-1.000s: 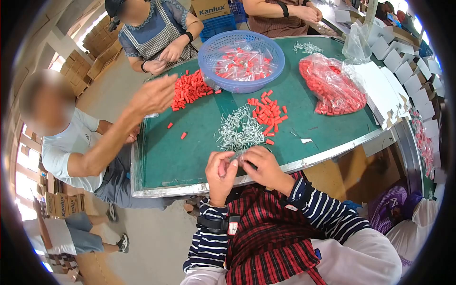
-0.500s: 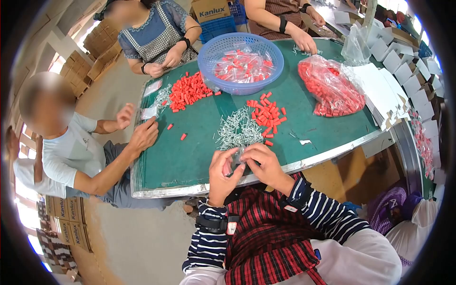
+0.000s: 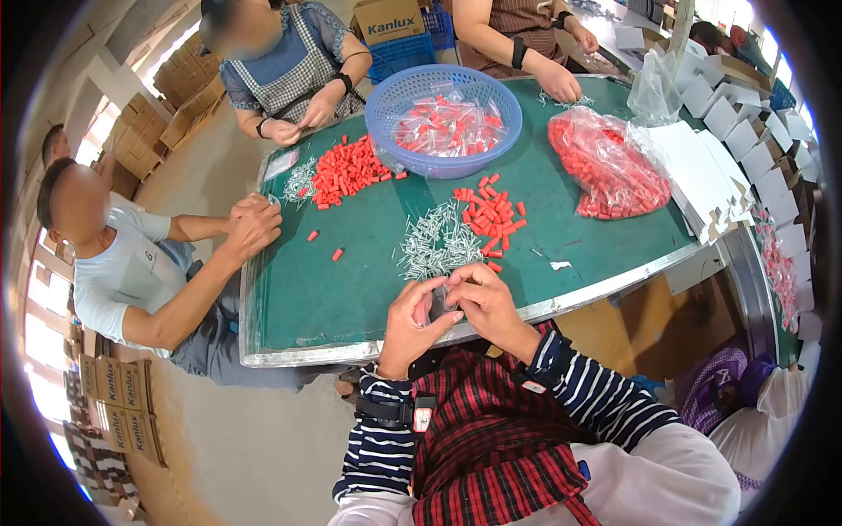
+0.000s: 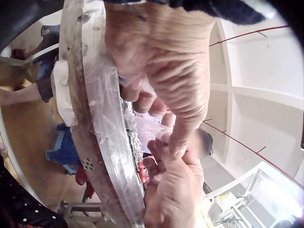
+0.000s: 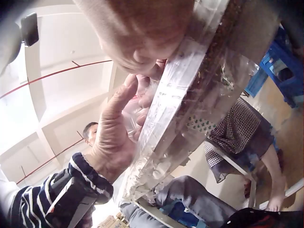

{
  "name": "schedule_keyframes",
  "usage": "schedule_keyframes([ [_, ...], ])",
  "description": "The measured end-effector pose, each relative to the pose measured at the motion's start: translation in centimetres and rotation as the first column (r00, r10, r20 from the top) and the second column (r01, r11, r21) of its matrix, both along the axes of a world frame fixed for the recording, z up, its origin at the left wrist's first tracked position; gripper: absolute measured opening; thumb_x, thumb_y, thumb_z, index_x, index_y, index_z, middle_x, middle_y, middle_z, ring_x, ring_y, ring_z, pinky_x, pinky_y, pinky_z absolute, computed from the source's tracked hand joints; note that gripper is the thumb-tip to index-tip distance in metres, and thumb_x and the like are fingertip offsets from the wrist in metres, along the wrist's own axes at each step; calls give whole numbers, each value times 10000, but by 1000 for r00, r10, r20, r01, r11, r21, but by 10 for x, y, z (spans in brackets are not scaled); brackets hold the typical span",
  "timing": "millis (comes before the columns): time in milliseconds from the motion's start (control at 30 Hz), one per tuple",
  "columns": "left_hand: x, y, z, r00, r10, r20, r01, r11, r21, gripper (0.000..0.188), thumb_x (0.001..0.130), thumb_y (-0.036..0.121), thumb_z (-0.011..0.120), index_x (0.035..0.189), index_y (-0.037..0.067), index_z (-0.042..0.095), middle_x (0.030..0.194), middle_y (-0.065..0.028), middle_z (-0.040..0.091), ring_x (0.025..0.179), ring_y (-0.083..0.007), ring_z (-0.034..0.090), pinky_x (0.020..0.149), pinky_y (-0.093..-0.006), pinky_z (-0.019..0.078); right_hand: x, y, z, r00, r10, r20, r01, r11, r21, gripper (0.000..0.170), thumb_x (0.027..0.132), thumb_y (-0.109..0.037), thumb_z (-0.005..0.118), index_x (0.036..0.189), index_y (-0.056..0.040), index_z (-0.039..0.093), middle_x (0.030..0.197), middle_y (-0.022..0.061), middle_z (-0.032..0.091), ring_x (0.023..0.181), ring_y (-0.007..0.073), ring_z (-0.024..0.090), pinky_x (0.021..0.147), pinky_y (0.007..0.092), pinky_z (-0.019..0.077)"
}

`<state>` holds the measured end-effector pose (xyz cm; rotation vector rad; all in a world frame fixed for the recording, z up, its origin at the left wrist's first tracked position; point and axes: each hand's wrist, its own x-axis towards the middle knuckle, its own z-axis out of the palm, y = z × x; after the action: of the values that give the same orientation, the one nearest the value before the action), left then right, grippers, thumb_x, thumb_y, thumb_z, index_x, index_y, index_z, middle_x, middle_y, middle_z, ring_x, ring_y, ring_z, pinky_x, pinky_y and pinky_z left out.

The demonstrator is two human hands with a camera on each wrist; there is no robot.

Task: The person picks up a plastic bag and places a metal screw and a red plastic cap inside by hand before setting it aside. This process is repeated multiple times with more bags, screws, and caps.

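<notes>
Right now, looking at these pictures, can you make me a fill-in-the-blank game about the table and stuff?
The left hand and right hand stick out of sleeves with dark and white ____.
The silvery metal pieces lie beside loose plugs coloured ____.
The table top is coloured ____.
The cardboard box behind the basket says ____.

Missing words: stripes; red; green; Kanlux.
</notes>
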<state>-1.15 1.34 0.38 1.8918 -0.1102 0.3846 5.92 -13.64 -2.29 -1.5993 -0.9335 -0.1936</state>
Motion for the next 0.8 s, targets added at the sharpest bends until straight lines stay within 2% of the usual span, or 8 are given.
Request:
schedule_keyframes([
  [167,0,0,-6,997,56,-51,-60,994,-90,442,710,28,779,1109,4,592,923,-14,546,803,-91,489,703,-239,432,-5,2,17,998,-29,-51,31,999,40,216,741,96,591,888,-52,648,948,93,560,913,255,575,755,331,476],
  [233,-1,1,-10,995,75,-59,-82,989,-120,425,733,-11,759,1117,-7,576,983,-4,559,858,-71,513,737,-226,445,-4,2,27,981,-177,-74,182,981,64,215,769,90,585,934,-38,635,944,107,560,911,264,579,751,324,478],
  [300,-2,4,-14,988,110,-113,-130,972,-196,412,745,-35,738,1118,-17,564,1042,-33,581,944,-82,543,817,-233,455,5,-2,30,967,-182,-179,198,977,79,195,786,69,589,943,-35,637,945,116,573,895,273,581,756,335,477],
  [400,-2,4,-12,988,130,-87,-144,973,-180,415,745,-46,731,1122,-15,560,1033,-32,581,946,-82,543,811,-234,456,36,-22,34,966,-254,46,255,910,-327,215,757,-27,649,970,-59,659,945,122,591,912,300,576,782,380,465],
  [433,-2,3,-13,988,131,-85,-144,972,-185,415,745,-46,731,1122,-15,560,1033,-32,581,946,-82,543,811,-234,456,42,-25,36,966,-253,49,255,909,-330,215,757,-27,649,970,-59,659,945,122,591,912,300,576,782,380,465],
  [500,0,2,-10,990,125,-66,-135,976,-171,414,740,-41,735,1118,-7,568,1000,-18,575,900,-70,532,780,-225,453,53,-29,36,955,-134,266,262,800,-540,230,735,-91,678,964,-64,669,937,118,593,942,304,567,836,400,449],
  [633,-3,-1,-2,985,151,-84,-160,981,-106,416,733,-34,744,1113,5,579,941,7,548,817,-50,496,725,-209,437,56,-21,39,913,-49,404,325,687,-650,214,726,-155,672,909,-43,675,932,135,595,961,302,564,853,411,438],
  [800,-1,-1,-6,991,123,-48,-131,963,-235,420,721,-29,757,1106,14,592,874,29,502,755,-47,450,670,-203,413,58,-8,45,881,9,473,362,630,-687,198,714,-146,645,874,-33,674,913,138,598,946,295,572,832,408,443],
])
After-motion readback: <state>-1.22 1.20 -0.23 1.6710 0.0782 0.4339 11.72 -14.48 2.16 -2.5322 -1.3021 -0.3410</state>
